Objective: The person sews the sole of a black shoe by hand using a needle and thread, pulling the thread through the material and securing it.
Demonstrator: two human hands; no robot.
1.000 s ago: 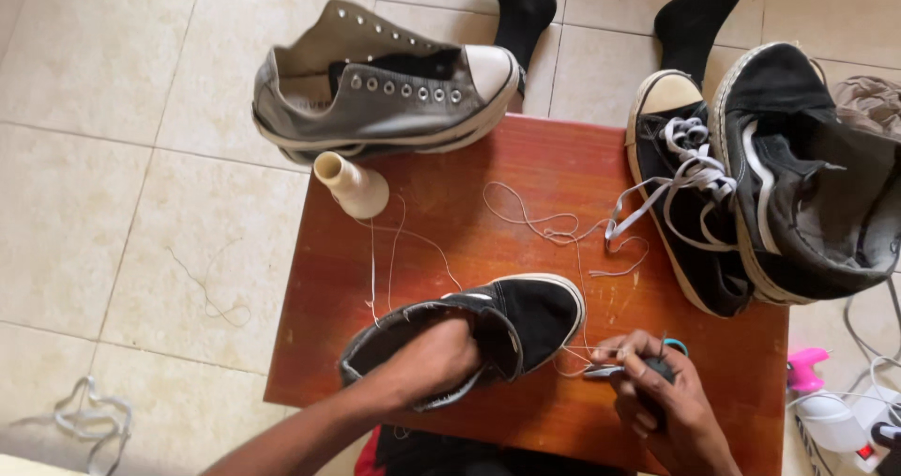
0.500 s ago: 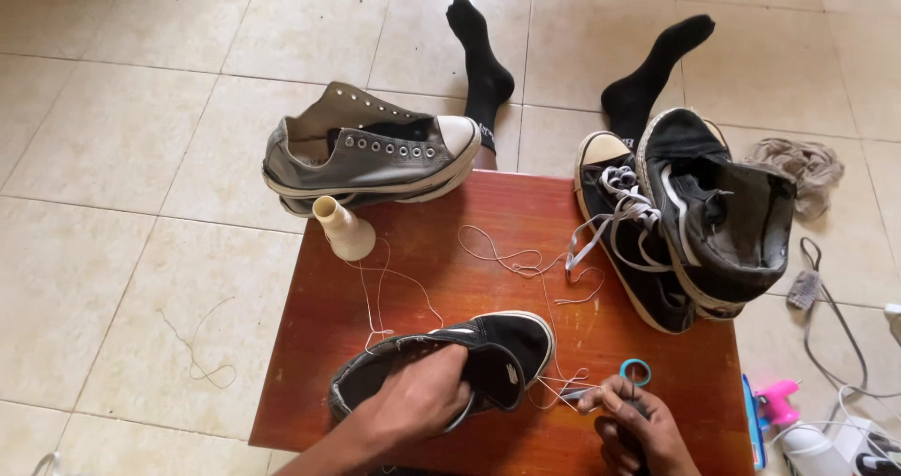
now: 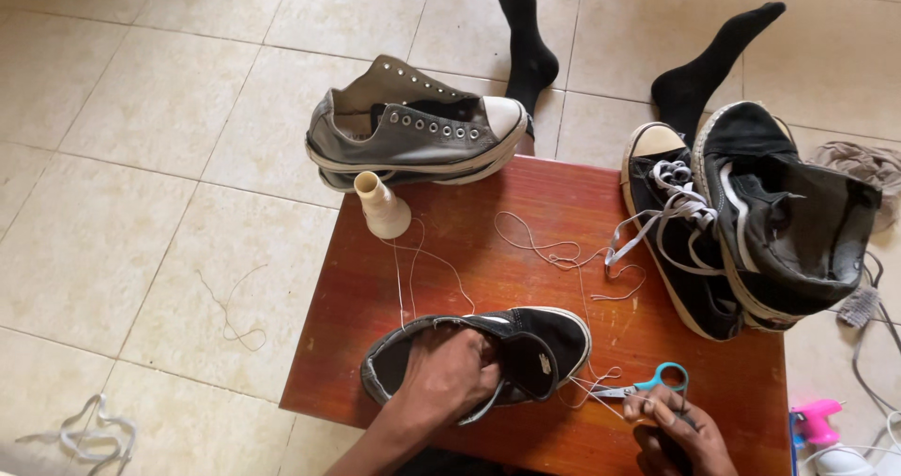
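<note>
Two hands low on the red table (image 3: 526, 251): left hand (image 3: 446, 377) pressed into the mouth of the black slip-on shoe (image 3: 526, 349), fingers curled on its upper. Shoe's long axis running 8 to 2 o'clock, toe toward 2. Right hand (image 3: 680, 434) at 4 o'clock from the toe, just beside it, fingers closed on teal-handled scissors (image 3: 648, 385), blades pointing to 9 o'clock at the thread (image 3: 587, 387) off the sole. Thread spool (image 3: 380, 208) standing at 11 o'clock.

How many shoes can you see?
4: a grey shoe at the table's far edge, a black slip-on under the left hand, and two black high-tops, one laced, one leaning on it, at right.
</note>
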